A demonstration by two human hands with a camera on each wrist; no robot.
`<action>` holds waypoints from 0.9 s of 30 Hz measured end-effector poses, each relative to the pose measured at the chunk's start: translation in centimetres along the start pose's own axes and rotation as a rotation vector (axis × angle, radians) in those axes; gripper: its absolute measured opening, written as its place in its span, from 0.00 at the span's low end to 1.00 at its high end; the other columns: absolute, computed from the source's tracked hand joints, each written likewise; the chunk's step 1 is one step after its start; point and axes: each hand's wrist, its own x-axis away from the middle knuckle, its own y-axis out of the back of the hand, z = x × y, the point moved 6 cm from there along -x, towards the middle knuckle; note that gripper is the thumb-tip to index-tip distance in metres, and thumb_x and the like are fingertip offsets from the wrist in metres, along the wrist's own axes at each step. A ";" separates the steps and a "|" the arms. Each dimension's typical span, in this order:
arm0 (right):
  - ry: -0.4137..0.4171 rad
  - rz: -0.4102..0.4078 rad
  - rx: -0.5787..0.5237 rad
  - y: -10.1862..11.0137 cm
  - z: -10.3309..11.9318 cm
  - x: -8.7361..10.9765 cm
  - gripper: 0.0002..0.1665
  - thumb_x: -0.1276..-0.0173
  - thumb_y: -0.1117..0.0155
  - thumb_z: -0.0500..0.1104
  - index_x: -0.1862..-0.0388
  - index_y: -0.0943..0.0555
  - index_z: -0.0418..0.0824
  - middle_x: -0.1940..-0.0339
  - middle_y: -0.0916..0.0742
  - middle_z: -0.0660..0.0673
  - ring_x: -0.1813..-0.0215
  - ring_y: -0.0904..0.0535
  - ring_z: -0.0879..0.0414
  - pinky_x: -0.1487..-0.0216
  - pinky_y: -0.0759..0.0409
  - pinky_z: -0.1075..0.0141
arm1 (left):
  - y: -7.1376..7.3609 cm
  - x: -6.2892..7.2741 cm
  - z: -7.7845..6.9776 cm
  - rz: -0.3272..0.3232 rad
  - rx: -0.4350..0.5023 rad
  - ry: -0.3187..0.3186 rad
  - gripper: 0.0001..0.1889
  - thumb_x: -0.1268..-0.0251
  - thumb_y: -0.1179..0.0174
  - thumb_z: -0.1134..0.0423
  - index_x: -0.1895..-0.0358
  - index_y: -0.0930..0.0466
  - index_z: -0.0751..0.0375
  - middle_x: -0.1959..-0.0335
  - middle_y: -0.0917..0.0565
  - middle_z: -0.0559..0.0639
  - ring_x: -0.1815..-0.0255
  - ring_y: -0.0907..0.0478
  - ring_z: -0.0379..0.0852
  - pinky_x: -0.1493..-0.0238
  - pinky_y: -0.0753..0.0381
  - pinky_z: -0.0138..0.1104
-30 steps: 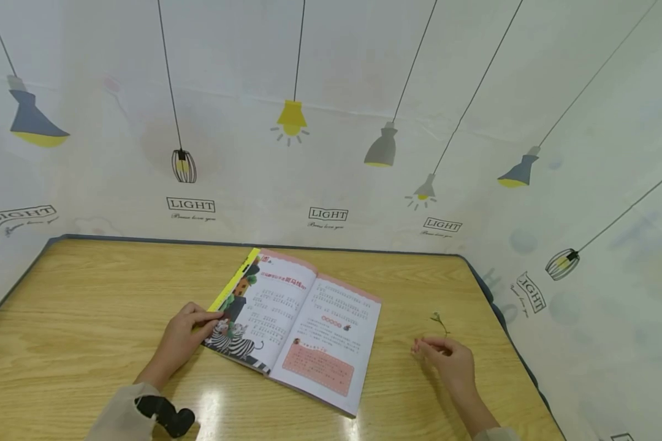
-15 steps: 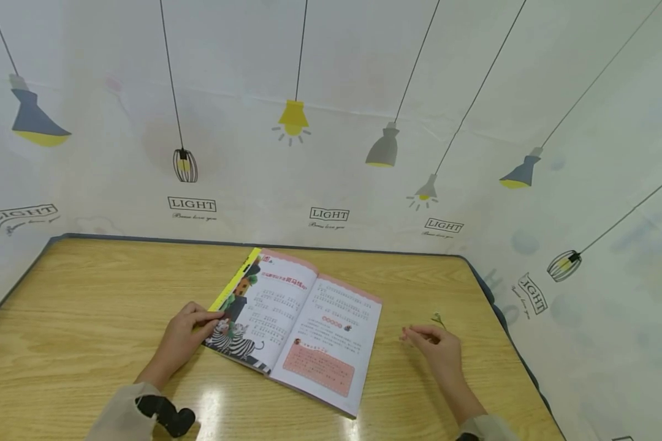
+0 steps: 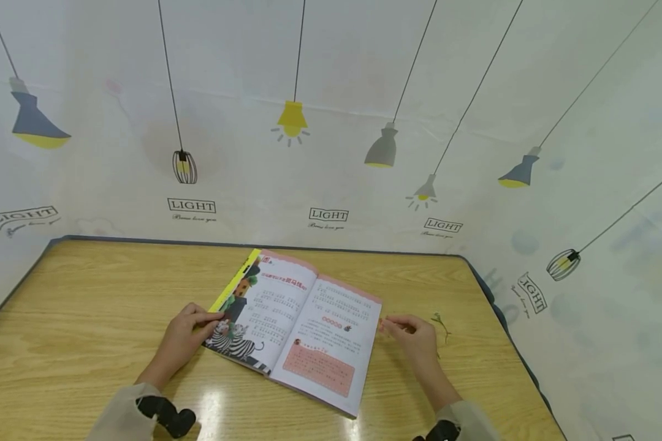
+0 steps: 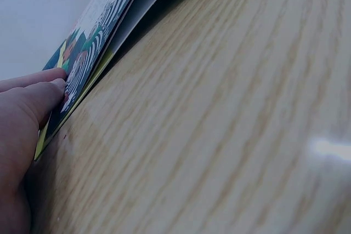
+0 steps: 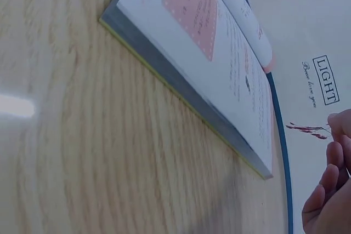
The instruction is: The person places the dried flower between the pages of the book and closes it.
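Note:
An open book (image 3: 320, 331) lies tilted on the table, its left page showing zebras. Fingertips of my left hand (image 3: 183, 337) rest on that page's outer left edge; in the left wrist view the fingers (image 4: 46, 89) lie across the page near the yellow border. Just beyond the right page's edge, my right hand (image 3: 419, 343) pinches a thin reddish sprig (image 5: 310, 130) between thumb and finger, above the table. To the right of that hand lies a small green stem with a pale flower (image 3: 438, 320), partly hidden behind it in the head view.
The wooden table (image 3: 116, 275) has a dark blue edge. Behind and at the sides hang pale curtains (image 3: 243, 165) printed with lamps and the word LIGHT. Black straps (image 3: 165, 415) sit at both sleeves.
My right hand has moved left with the reddish sprig, from beside the green stem to the book's right edge. My left hand and the book stay in place.

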 end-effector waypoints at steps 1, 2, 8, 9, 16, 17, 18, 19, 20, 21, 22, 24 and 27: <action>0.001 0.001 0.006 -0.2 0.1 -0.1 0.13 0.47 0.28 0.42 0.66 0.15 0.34 0.73 0.18 0.47 0.73 0.30 0.58 0.74 0.32 0.71 | 0.0 0.0 0.0 0.000 -0.002 0.002 0.11 0.42 0.39 0.69 0.55 0.16 0.62 0.68 0.28 0.48 0.68 0.33 0.42 0.67 0.34 0.33; 0.001 0.002 0.007 -0.4 0.3 -0.1 0.12 0.47 0.28 0.42 0.67 0.15 0.35 0.73 0.19 0.47 0.73 0.30 0.58 0.74 0.32 0.71 | 0.0 0.0 0.0 0.002 -0.003 0.004 0.11 0.42 0.39 0.69 0.55 0.16 0.62 0.68 0.28 0.48 0.68 0.33 0.42 0.67 0.34 0.33; 0.017 -0.004 -0.015 -1.6 1.2 -0.5 0.11 0.47 0.28 0.42 0.68 0.15 0.35 0.74 0.20 0.47 0.71 0.31 0.57 0.74 0.34 0.71 | 0.0 0.0 0.1 0.004 0.008 0.018 0.11 0.41 0.39 0.68 0.55 0.16 0.61 0.68 0.28 0.48 0.68 0.33 0.42 0.67 0.34 0.33; 0.017 -0.004 -0.019 -1.8 1.3 -0.5 0.11 0.47 0.28 0.42 0.69 0.15 0.34 0.74 0.20 0.48 0.71 0.31 0.57 0.74 0.34 0.71 | 0.0 0.0 0.1 0.005 0.008 0.019 0.11 0.41 0.39 0.68 0.55 0.16 0.61 0.68 0.28 0.48 0.68 0.33 0.42 0.67 0.34 0.33; 0.033 -0.001 -0.074 -3.3 2.0 -0.9 0.11 0.48 0.28 0.39 0.69 0.15 0.33 0.76 0.20 0.48 0.72 0.31 0.57 0.75 0.34 0.71 | 0.0 0.0 0.0 0.008 0.005 0.018 0.11 0.42 0.39 0.69 0.55 0.16 0.62 0.68 0.28 0.48 0.68 0.33 0.42 0.67 0.34 0.33; 0.032 -0.001 -0.084 -3.6 2.1 -0.9 0.10 0.48 0.28 0.39 0.69 0.15 0.33 0.76 0.20 0.48 0.72 0.31 0.57 0.75 0.34 0.72 | 0.0 0.0 0.0 0.007 0.005 0.017 0.11 0.42 0.39 0.69 0.55 0.16 0.62 0.68 0.28 0.48 0.68 0.33 0.42 0.67 0.34 0.33; 0.033 -0.002 -0.091 -3.8 2.3 -0.9 0.10 0.48 0.28 0.39 0.70 0.15 0.33 0.76 0.20 0.48 0.72 0.31 0.57 0.75 0.34 0.72 | 0.0 0.0 0.1 0.008 0.004 0.018 0.11 0.42 0.39 0.69 0.55 0.16 0.62 0.68 0.28 0.48 0.68 0.33 0.42 0.67 0.34 0.33; 0.031 -0.005 -0.097 -4.0 2.4 -0.9 0.10 0.49 0.28 0.39 0.70 0.15 0.33 0.76 0.20 0.48 0.72 0.30 0.57 0.75 0.34 0.72 | 0.0 0.0 0.1 0.008 0.003 0.018 0.11 0.42 0.39 0.69 0.55 0.16 0.62 0.68 0.28 0.48 0.68 0.33 0.42 0.67 0.34 0.33; 0.033 -0.008 -0.098 -4.2 2.5 -1.0 0.10 0.49 0.28 0.38 0.70 0.15 0.33 0.76 0.20 0.48 0.72 0.30 0.57 0.75 0.34 0.72 | 0.0 0.0 0.1 0.007 -0.001 0.015 0.11 0.42 0.39 0.69 0.55 0.16 0.62 0.68 0.28 0.48 0.68 0.33 0.42 0.67 0.34 0.33; 0.032 -0.011 -0.100 -4.5 2.6 -1.0 0.10 0.49 0.28 0.38 0.70 0.15 0.33 0.76 0.20 0.48 0.72 0.30 0.57 0.75 0.34 0.72 | 0.0 0.0 0.1 0.006 -0.005 0.012 0.11 0.42 0.39 0.69 0.55 0.16 0.62 0.68 0.28 0.47 0.68 0.33 0.42 0.67 0.34 0.33; 0.027 -0.017 -0.099 -4.7 2.7 -1.1 0.09 0.49 0.28 0.38 0.71 0.15 0.33 0.76 0.20 0.49 0.72 0.30 0.57 0.75 0.34 0.72 | 0.0 -0.1 0.1 0.004 -0.008 0.008 0.11 0.42 0.39 0.69 0.55 0.16 0.62 0.68 0.28 0.47 0.68 0.33 0.42 0.67 0.34 0.33; 0.025 -0.022 -0.097 -5.2 2.7 -1.2 0.09 0.49 0.28 0.38 0.71 0.15 0.33 0.77 0.20 0.49 0.73 0.30 0.58 0.76 0.34 0.72 | -0.1 0.0 0.2 0.004 -0.010 0.003 0.11 0.42 0.39 0.70 0.55 0.16 0.62 0.68 0.28 0.47 0.68 0.33 0.42 0.68 0.34 0.32; 0.025 -0.031 -0.109 -6.0 2.8 -1.3 0.09 0.50 0.28 0.38 0.71 0.15 0.33 0.78 0.20 0.49 0.73 0.29 0.58 0.75 0.33 0.73 | -0.1 0.0 0.2 0.003 -0.011 0.001 0.11 0.42 0.39 0.70 0.55 0.16 0.62 0.68 0.29 0.47 0.68 0.34 0.42 0.68 0.34 0.32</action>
